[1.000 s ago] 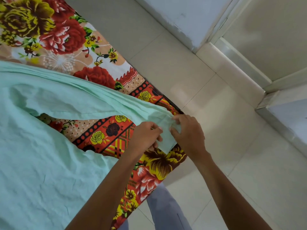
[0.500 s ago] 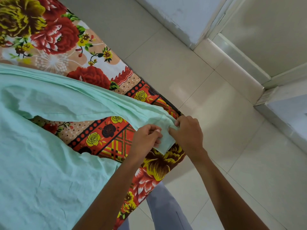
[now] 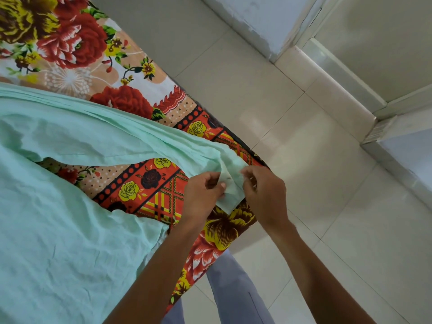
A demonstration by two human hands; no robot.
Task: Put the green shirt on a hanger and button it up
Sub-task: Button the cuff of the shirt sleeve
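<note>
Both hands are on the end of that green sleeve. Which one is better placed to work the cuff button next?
Probably the right hand: its fingertips pinch the very edge of the green shirt cuff, while the left hand holds the fabric behind it steady. No button is clearly visible.

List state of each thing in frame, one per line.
green shirt: spread on the bed, front open, wrinkled, no hanger in view
shirt end: lifted at the bed corner, pinched from both sides
left hand: grip pinching the shirt end
right hand: grip pinching the shirt end
floral bedsheet: laid flat under the shirt
</note>
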